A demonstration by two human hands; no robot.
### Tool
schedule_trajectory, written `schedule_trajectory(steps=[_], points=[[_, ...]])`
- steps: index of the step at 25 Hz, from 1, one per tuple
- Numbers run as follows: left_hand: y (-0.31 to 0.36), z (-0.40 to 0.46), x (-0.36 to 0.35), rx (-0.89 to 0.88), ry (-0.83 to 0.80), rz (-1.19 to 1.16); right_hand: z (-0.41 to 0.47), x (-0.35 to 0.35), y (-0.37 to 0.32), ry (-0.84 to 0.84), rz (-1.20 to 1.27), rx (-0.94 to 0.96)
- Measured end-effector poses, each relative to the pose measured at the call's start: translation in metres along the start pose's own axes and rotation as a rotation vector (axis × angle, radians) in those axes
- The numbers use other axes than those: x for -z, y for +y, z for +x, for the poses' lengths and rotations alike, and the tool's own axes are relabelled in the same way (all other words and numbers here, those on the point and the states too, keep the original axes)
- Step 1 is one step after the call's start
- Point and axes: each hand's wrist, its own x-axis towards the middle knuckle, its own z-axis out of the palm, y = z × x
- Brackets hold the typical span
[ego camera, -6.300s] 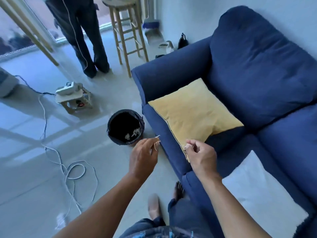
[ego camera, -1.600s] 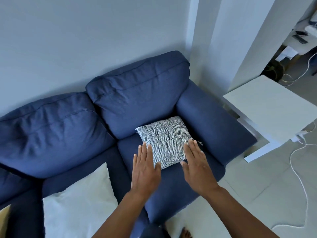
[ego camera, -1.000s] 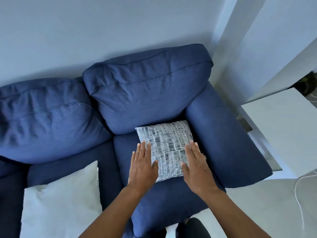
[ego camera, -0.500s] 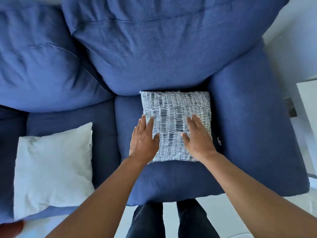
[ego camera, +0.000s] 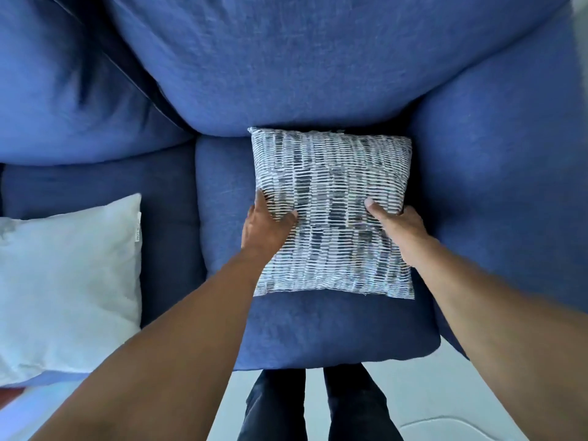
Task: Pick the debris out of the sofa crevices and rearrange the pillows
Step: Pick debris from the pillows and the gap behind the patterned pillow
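Note:
A grey-and-white patterned pillow [ego camera: 331, 192] lies on the right seat of the blue sofa [ego camera: 318, 329], its far edge against the back cushion. My left hand [ego camera: 265, 226] grips the pillow's left edge, thumb on top and fingers tucked under. My right hand [ego camera: 397, 227] grips its right edge the same way, thumb pressing the top. A white pillow [ego camera: 66, 281] lies flat on the seat to the left. No debris shows in the crevices I can see.
The sofa's right armrest [ego camera: 509, 202] sits close beside the patterned pillow. Two big back cushions [ego camera: 286, 58] fill the top of the view. Pale floor [ego camera: 445, 409] and my legs show below the seat's front edge.
I have leaned in over the sofa. Both hands went from lying flat on the patterned pillow to gripping its left and right edges.

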Motion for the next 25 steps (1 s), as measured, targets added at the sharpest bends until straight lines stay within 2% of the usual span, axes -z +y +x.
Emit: schedule_trajectory(steps=[2, 5, 8, 12, 14, 17, 19, 22, 25], points=[[0.003, -0.010, 0.007, -0.041, 0.014, -0.024, -0.009, -0.002, 0.001, -0.031, 0.026, 0.048], [0.002, -0.044, 0.022, -0.085, 0.086, -0.014, -0.044, -0.001, -0.005, 0.013, 0.006, 0.198], [-0.017, -0.079, 0.031, -0.086, 0.135, -0.050, -0.078, -0.001, 0.004, 0.031, -0.034, 0.235], [-0.051, -0.105, 0.025, 0.030, 0.042, -0.007, -0.084, -0.007, 0.037, -0.077, -0.274, 0.152], [-0.061, -0.103, 0.015, 0.029, 0.073, 0.049, -0.077, -0.008, 0.045, -0.074, -0.390, 0.121], [-0.046, -0.075, 0.016, -0.132, 0.292, 0.051, -0.065, -0.008, 0.028, 0.071, -0.439, 0.325], [-0.027, -0.048, 0.023, -0.188, 0.377, 0.020, -0.057, -0.011, 0.007, 0.125, -0.428, 0.490], [0.007, 0.004, 0.032, -0.214, 0.420, -0.053, -0.038, -0.026, -0.032, 0.119, -0.396, 0.605], [0.037, 0.076, 0.028, -0.120, 0.364, -0.071, 0.001, -0.052, -0.066, 0.101, -0.427, 0.655]])
